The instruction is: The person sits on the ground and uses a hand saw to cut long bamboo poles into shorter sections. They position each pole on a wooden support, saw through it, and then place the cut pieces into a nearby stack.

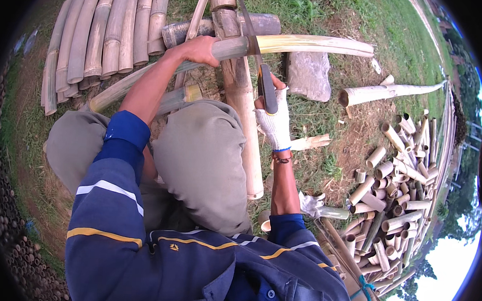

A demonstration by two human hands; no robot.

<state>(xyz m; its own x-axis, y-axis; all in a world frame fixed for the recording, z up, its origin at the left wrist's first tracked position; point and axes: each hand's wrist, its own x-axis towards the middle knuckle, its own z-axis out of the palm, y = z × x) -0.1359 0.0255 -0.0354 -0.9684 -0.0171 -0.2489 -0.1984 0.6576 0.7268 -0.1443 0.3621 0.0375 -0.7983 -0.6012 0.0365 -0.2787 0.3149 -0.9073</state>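
My bare left hand (198,50) is closed round a long bamboo pole (315,44) that lies crosswise in front of me. Its right part is pale yellow and scraped; the left part is greyish green. In my right hand (275,122), which wears a white knit glove, is the black handle of a machete (266,90). The long dark blade reaches up and away, crossing the pole where the pale part begins. Under the pole runs a thick bamboo log (245,97), pointing away from me, its far end by a shorter crosswise log (262,24).
Whole bamboo poles (114,32) lie side by side at the far left. A grey stone block (309,75) sits past my right hand, with another long pole (394,92) beyond. Cut bamboo pieces (395,197) are heaped at the right. A white glove (310,204) lies near my right forearm.
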